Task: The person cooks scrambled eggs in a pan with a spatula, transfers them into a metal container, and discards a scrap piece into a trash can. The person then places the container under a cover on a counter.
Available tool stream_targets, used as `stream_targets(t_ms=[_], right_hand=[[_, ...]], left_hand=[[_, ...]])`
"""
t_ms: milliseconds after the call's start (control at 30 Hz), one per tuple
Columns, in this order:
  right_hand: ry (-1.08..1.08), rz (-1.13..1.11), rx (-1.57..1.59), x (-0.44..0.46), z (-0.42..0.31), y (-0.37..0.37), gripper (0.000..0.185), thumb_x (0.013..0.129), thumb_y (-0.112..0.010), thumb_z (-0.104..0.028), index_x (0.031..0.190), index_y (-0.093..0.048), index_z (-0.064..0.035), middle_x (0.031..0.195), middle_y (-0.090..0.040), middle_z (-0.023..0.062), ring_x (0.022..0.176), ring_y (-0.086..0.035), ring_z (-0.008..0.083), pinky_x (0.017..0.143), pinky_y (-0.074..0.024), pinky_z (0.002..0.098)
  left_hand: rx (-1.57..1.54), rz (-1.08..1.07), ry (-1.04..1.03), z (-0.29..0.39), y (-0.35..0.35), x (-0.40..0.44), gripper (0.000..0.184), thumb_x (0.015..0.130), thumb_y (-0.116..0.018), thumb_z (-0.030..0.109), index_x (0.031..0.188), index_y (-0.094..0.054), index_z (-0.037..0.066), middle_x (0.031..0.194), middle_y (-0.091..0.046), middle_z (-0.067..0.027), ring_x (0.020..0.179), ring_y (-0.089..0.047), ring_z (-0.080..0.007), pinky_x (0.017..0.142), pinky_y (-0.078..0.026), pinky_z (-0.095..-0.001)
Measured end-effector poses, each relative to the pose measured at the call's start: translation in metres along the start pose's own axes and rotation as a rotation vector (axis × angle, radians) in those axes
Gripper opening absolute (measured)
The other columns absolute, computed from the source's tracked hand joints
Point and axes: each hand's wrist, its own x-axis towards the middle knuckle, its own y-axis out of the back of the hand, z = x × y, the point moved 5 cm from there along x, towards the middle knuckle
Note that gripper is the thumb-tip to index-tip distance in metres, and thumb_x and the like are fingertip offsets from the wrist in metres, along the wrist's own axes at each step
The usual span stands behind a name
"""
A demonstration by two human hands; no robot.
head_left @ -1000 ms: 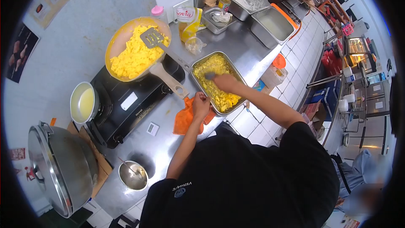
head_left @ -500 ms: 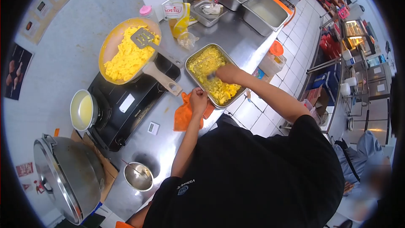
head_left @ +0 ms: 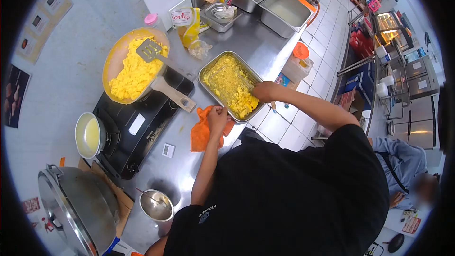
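Note:
A rectangular metal tray [head_left: 210,88] holds crumbled yellow egg [head_left: 231,80], finer at the far end and chunkier near me. My right hand [head_left: 265,91] is closed over the tray's right side; the grey utensil in its grip is mostly hidden now. At the near-left rim, my left hand [head_left: 218,117] pinches the tray's edge, with an orange cloth [head_left: 201,132] bunched beneath and beside it. To the left, a frying pan [head_left: 110,61] of scrambled egg [head_left: 135,73] sits on a black portable stove [head_left: 147,118]. A slotted spatula [head_left: 150,51] rests across the pan.
A pot of yellow liquid [head_left: 90,135], a large lidded pot [head_left: 90,204], a small timer [head_left: 168,150] and a metal bowl [head_left: 154,211] stand on the left. Behind are a yellow pouch [head_left: 187,26] and metal containers [head_left: 284,14]. Another person [head_left: 403,161] is at the far right.
My right hand has moved right and slightly down, from mid-tray to its right side. The grey utensil has dropped out of sight. My left hand stays at the rim; the view has shifted slightly.

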Motion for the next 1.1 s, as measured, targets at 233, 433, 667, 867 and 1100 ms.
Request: stream_targets(t_ms=[233, 433, 667, 867, 1100], right_hand=[[-0.078, 0.088, 0.175, -0.002, -0.019, -0.002, 0.026, 0.084, -0.054, -0.011, 0.107, -0.068, -0.0109, 0.101, -0.070, 0.0117, 0.093, -0.068, 0.0314, 0.077, -0.0547, 0.0426], [-0.112, 0.044, 0.215, -0.002, -0.019, 0.023, 0.041, 0.087, -0.046, -0.011, 0.122, -0.064, -0.0201, 0.101, -0.069, 0.0118, 0.094, -0.067, 0.0310, 0.077, -0.0541, 0.0426], [-0.164, 0.456, 0.475, 0.020, 0.047, 0.001, 0.023, 0.082, -0.054, -0.014, 0.097, -0.071, -0.0073, 0.083, -0.069, 0.0196, 0.079, -0.066, 0.0361, 0.073, -0.0519, 0.0464], [-0.322, 0.558, 0.755, 0.028, 0.063, -0.020, 0.045, 0.085, -0.059, -0.027, 0.124, -0.062, -0.0047, 0.112, -0.065, 0.0229, 0.106, -0.063, 0.0344, 0.094, -0.0474, 0.0402], [-0.022, 0.565, 1.517, 0.025, -0.037, 0.131, 0.055, 0.092, -0.057, -0.048, 0.114, -0.062, 0.0023, 0.093, -0.069, 0.0150, 0.084, -0.066, 0.0198, 0.069, -0.0527, 0.0315]], left_hand=[[0.005, 0.015, -0.021, 0.004, 0.000, -0.012, 0.018, 0.093, -0.063, 0.014, 0.094, -0.056, -0.003, 0.075, -0.065, -0.0089, 0.058, -0.065, -0.0139, 0.051, -0.054, -0.0253], [0.054, 0.026, -0.056, 0.005, -0.008, -0.011, 0.016, 0.094, -0.062, 0.013, 0.091, -0.056, -0.002, 0.074, -0.065, -0.0085, 0.060, -0.066, -0.0144, 0.052, -0.052, -0.0251], [0.322, -0.220, -0.148, -0.029, -0.014, 0.030, 0.032, 0.093, -0.061, 0.028, 0.094, -0.059, -0.004, 0.081, -0.067, -0.0166, 0.075, -0.068, -0.0255, 0.067, -0.051, -0.0354], [0.491, -0.169, -0.182, -0.001, -0.059, 0.011, 0.038, 0.093, -0.059, 0.032, 0.104, -0.060, -0.005, 0.096, -0.067, -0.0222, 0.092, -0.066, -0.0319, 0.081, -0.051, -0.0417], [0.123, -0.690, -0.125, -0.032, -0.071, -0.010, 0.041, 0.096, -0.061, 0.029, 0.121, -0.055, -0.002, 0.117, -0.063, -0.0137, 0.104, -0.063, -0.0227, 0.092, -0.048, -0.0332]])
